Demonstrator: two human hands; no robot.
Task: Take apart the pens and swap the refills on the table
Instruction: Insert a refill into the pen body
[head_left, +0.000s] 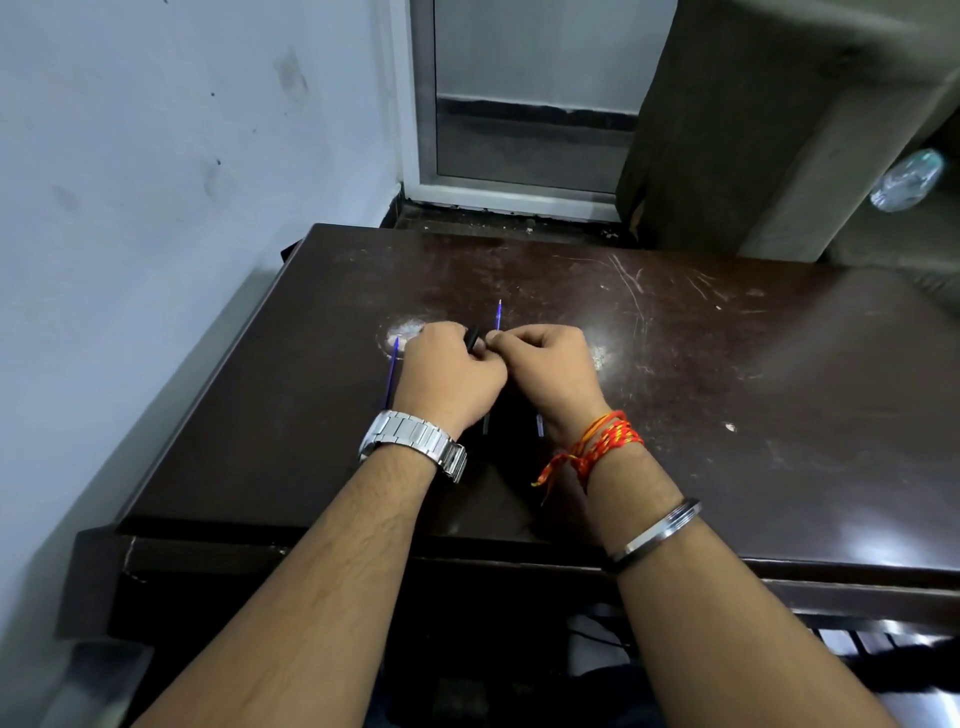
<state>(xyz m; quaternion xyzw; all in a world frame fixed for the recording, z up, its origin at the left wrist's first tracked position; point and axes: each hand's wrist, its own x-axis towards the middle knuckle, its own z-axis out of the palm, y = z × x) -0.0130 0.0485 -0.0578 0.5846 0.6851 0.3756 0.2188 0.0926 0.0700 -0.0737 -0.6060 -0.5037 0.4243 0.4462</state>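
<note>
- Both hands meet knuckle to knuckle over the table (727, 395). The left hand (449, 374) has its fingers curled round a black pen piece (474, 338). The right hand (550, 369) pinches the same piece with thumb and forefinger from the other side.
- That black pen piece sits between the two sets of fingertips, mostly covered, so its long axis cannot be told.
- One blue refill (498, 315) shows just beyond the right hand's fingertips. Its long axis runs straight away from the person and its pale tip points to the far edge. Its near end is hidden behind the fingers, so I cannot tell whether it is held or lies flat.
- A second blue refill (390, 374) lies on the table just left of the left hand, apart from it. It runs near to far, leaning slightly right, with its tip away from the person.
- Between the wrists, a thin dark pen part (485, 423) peeks out below the left hand, lengthwise toward the person.
- A short blue bit (540, 426) shows against the right wrist.
- A metal watch (410, 441) is on the left wrist. Red and orange thread (602, 444) and a steel bangle (657, 535) are on the right arm.
- Far right of the hands, off the table, a clear plastic bottle (906, 179) lies tilted; its contents cannot be told.
</note>
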